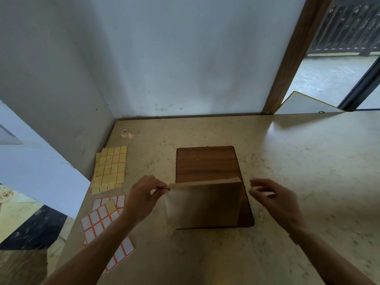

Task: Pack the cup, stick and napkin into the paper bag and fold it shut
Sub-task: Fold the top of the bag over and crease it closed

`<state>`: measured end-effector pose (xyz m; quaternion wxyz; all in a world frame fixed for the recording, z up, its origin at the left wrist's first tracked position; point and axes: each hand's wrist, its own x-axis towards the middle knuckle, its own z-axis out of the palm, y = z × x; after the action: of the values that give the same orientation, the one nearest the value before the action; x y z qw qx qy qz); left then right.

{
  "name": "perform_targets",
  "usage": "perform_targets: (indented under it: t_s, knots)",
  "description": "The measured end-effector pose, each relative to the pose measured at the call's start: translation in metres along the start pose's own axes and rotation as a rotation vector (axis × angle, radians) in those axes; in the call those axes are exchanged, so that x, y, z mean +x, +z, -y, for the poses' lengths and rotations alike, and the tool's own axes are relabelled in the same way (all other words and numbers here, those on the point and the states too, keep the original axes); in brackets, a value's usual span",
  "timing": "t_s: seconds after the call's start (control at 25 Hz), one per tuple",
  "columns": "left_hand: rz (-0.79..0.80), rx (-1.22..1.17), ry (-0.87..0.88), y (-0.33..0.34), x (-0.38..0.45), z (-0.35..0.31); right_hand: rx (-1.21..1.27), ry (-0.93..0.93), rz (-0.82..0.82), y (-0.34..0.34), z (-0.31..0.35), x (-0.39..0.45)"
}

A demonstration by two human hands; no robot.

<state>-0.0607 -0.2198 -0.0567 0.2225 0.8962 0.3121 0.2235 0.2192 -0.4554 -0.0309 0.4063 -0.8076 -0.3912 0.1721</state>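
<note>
A brown paper bag (205,204) stands on the near half of a dark wooden board (207,163) in the middle of the table. My left hand (144,196) pinches the bag's upper left corner between thumb and fingers. To the right of the bag, my right hand (273,200) hovers with its fingers spread, close to the bag's right edge and apart from it. It is blurred. No cup, stick or napkin shows; the bag's inside is hidden.
Yellow label sheets (110,169) and white red-bordered label sheets (102,219) lie left of the board. A small roll of tape (125,133) sits at the far left corner. Walls close the table's back and left. A white framed panel (308,103) leans at the back right.
</note>
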Motion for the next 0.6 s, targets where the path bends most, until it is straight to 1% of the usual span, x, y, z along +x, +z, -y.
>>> perform_targets:
  t_s: [0.08, 0.12, 0.24, 0.36, 0.48, 0.6]
  knots:
    - [0.005, -0.002, -0.004, 0.003, 0.000, -0.004, 0.004, -0.101, 0.143, 0.007, 0.012, 0.002]
    - [0.005, -0.003, -0.004, 0.004, -0.001, -0.006, -0.038, -0.154, 0.170, 0.011, 0.016, 0.004]
    - [-0.008, -0.023, -0.015, 0.003, -0.004, -0.010, -0.176, -0.238, 0.050, 0.017, 0.018, 0.012]
    - [-0.011, -0.019, -0.046, 0.003, -0.009, -0.014, -0.181, -0.194, 0.033, 0.018, 0.015, 0.016]
    - [-0.063, -0.029, -0.091, 0.004, -0.012, -0.019, -0.164, -0.134, 0.025, 0.016, 0.004, 0.018]
    - [-0.126, -0.077, -0.205, 0.001, -0.015, -0.012, -0.085, -0.128, 0.036, 0.014, 0.001, 0.020]
